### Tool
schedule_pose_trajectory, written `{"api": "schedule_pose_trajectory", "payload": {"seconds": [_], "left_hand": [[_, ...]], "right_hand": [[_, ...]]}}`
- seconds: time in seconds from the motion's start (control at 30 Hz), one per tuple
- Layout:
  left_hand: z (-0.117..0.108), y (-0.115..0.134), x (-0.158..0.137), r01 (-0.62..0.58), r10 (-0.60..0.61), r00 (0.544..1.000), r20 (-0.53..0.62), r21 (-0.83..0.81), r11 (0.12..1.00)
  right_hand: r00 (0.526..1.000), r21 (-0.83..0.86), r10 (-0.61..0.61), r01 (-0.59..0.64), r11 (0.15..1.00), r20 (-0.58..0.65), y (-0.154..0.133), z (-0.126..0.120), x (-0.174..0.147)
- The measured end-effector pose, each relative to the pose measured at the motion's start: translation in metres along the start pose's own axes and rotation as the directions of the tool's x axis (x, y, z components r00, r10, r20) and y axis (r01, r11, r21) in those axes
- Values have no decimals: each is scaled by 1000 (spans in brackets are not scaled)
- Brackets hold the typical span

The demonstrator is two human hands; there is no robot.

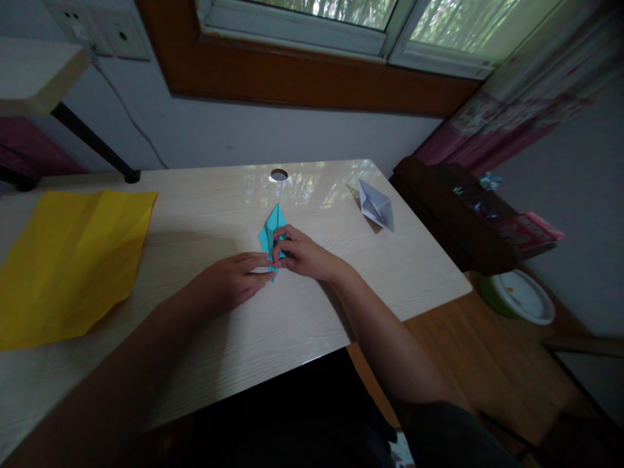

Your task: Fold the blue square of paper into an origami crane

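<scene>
A turquoise piece of folded paper point(272, 227) lies on the pale wood-grain table point(312, 318), narrowing to a point at its far end and its near end. My left hand point(236, 279) comes in from the left, fingers together, their tips pressing on the paper's lower part. From the right, my right hand point(303, 253) has curled fingers pinching the paper's right side and middle. The fingers of both hands meet there and cover part of the folds. Off to the right rests a white folded paper boat point(376, 205).
A large yellow paper sheet point(78, 260) lies at the left. A shelf with a black leg point(95, 142) stands at the back left. The table has a round cable hole point(279, 175). Beyond its right edge are a dark brown cabinet point(439, 214) and a bin point(524, 296).
</scene>
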State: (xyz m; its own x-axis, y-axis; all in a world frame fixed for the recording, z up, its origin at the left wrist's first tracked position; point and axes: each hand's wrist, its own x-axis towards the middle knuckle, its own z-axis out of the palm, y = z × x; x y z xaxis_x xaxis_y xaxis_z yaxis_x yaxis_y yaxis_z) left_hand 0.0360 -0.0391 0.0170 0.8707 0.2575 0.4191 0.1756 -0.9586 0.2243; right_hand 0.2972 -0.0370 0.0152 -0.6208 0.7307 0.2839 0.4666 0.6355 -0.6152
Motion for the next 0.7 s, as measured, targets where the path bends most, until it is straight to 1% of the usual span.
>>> {"api": "schedule_pose_trajectory", "payload": {"seconds": [0.1,0.27,0.37,0.43,0.6,0.7], "left_hand": [[1,0,0,27,-27,1000,-6,-19,999],[2,-1,-4,109,-106,993,57,-45,993],[2,-1,-5,125,-121,991,62,-64,990],[2,-2,-5,132,-128,990,65,-65,989],[4,-3,-5,111,-108,992,65,-54,992],[5,-3,-6,118,-114,992,62,-65,991]], "right_hand": [[1000,4,1,-1,1000,-19,3,2,-1],[997,-3,48,-48,999,-57,4,4,-3],[991,11,61,-60,998,-122,2,4,-4],[983,43,91,-85,995,-157,1,4,-4],[961,140,199,-174,975,-191,4,6,-5],[961,113,195,-175,978,-198,6,6,-5]]}}
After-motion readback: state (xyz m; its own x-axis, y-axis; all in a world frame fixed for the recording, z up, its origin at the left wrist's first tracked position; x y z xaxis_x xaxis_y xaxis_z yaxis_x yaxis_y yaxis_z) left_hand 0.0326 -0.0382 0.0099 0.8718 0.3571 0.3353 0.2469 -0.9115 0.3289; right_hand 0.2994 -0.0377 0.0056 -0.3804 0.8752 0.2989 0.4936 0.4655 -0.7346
